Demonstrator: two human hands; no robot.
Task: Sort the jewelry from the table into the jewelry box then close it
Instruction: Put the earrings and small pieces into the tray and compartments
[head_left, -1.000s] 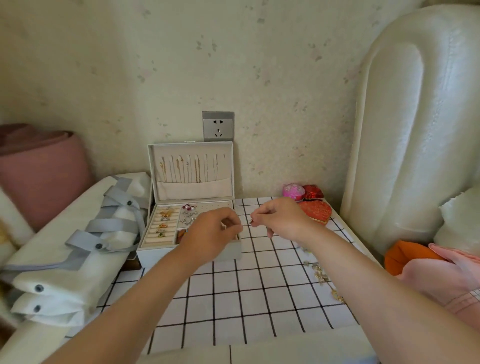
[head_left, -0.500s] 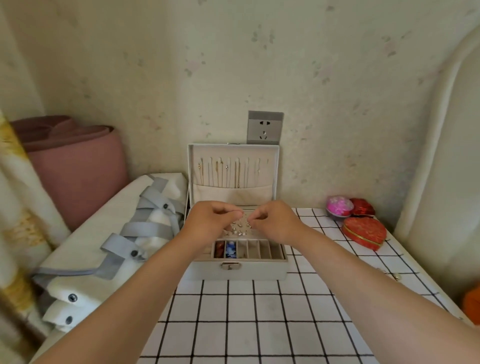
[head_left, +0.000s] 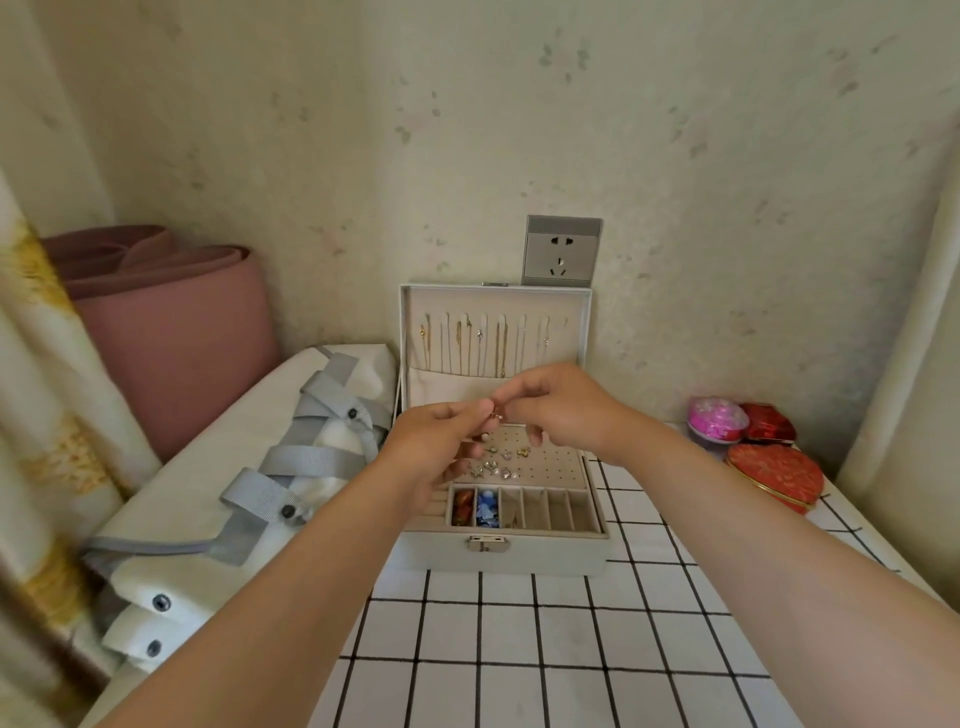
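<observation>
Jewelry box (head_left: 545, 558) holds apparent earrings (head_left: 498, 465) (necklaces (head_left: 501, 348) hang in lid (head_left: 586, 332)).

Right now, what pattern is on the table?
The table is white with black grid lines; head view.

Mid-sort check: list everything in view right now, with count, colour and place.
box: 1, pale grey, open, back of table, lid upright
necklaces: several, gold and silver, hanging in lid
studs: several, silver and gold, on box's perforated pad
red bits: 1 lot, front compartment
blue bits: 1 lot, next compartment rightward
small piece: 1, silvery, above box
pink tin: 1, table's back right
red tin: 1, beside pink tin
heart tin: 1, red, before them
outlet: 1, grey, wall behind box
table: 1, white, black grid
bag: 1, white, grey straps, left of table
roll: 1, pink, behind bag
left hand: fingers pinch small piece
right hand: likewise
</observation>
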